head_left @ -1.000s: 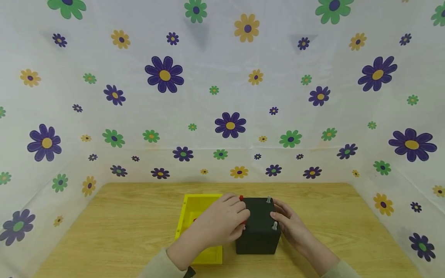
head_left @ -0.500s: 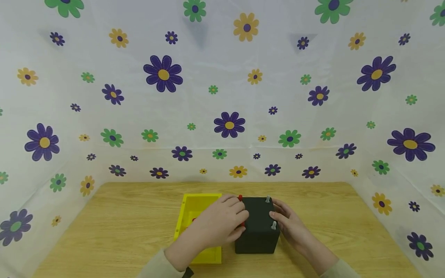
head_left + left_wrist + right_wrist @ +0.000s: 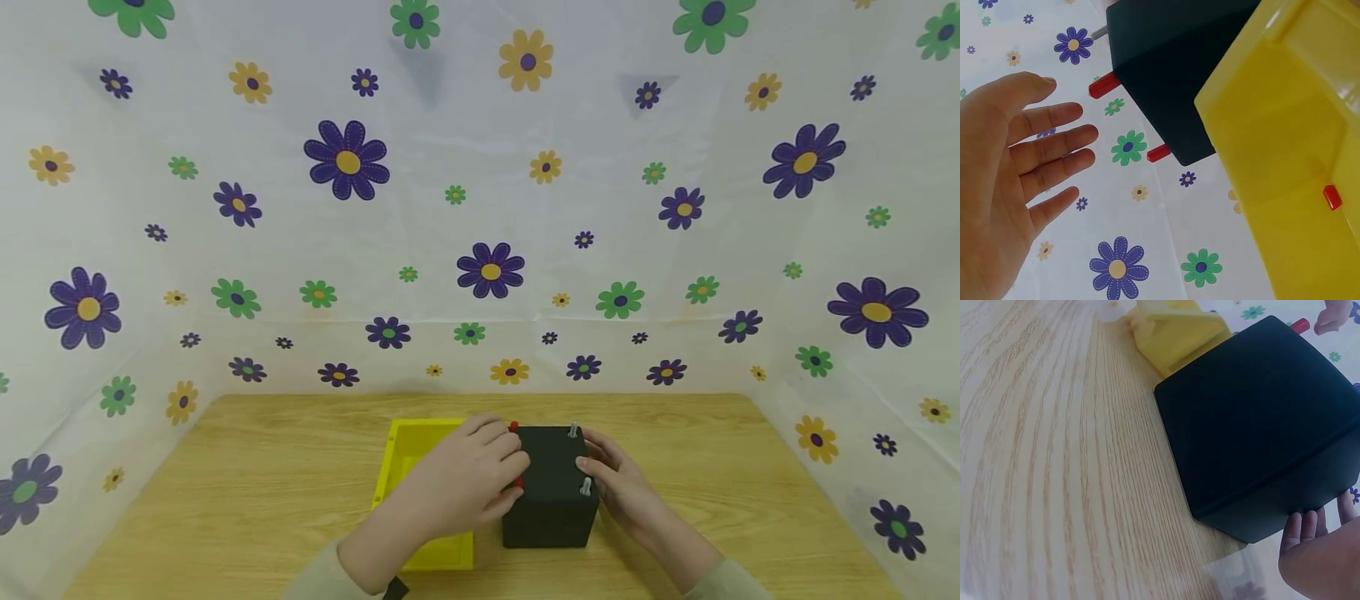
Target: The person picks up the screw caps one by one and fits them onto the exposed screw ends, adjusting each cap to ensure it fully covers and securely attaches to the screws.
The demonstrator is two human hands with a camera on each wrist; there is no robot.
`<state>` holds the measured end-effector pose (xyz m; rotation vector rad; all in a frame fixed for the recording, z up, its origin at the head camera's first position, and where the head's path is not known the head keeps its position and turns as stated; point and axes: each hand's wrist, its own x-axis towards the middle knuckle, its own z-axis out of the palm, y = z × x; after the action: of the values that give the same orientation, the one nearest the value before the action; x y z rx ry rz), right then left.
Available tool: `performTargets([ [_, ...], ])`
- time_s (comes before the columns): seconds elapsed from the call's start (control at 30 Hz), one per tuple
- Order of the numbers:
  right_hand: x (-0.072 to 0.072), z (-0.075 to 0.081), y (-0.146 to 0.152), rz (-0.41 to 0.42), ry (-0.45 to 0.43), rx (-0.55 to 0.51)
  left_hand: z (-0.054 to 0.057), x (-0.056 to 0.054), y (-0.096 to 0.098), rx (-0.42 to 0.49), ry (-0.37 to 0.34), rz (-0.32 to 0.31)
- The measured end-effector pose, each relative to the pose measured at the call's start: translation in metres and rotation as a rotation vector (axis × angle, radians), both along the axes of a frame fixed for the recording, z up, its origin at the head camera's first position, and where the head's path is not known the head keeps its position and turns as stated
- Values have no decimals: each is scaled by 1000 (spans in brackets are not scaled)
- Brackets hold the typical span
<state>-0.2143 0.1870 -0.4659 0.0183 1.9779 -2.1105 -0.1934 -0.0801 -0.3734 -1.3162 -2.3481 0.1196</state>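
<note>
Fingers of left hand (image 3: 1016, 162) are hovering spread and empty by red pegs (image 3: 1105, 85), right hand (image 3: 626, 492) loosely bracing black box (image 3: 551, 467) (peg work, seemingly); next probably needs a pinch.

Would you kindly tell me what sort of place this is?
Probably a small screened-off workspace: a wood-grain table, flower-printed sheeting on three sides, and a yellow bin beside a black block.

A pale wood-grain tabletop (image 3: 270, 475) runs back to white hanging sheeting (image 3: 420, 225) that closes in the far, left and right sides, printed with purple flowers (image 3: 347, 161), green flowers (image 3: 620, 299) and orange-yellow flowers (image 3: 527, 61), lightly creased low on the far side, under soft, even light.
</note>
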Motion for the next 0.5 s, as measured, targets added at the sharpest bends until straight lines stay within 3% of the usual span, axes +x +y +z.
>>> performTargets([
  [0.5,0,-1,-1,-5,10,-7,-8,1,0,-26,19,-4],
])
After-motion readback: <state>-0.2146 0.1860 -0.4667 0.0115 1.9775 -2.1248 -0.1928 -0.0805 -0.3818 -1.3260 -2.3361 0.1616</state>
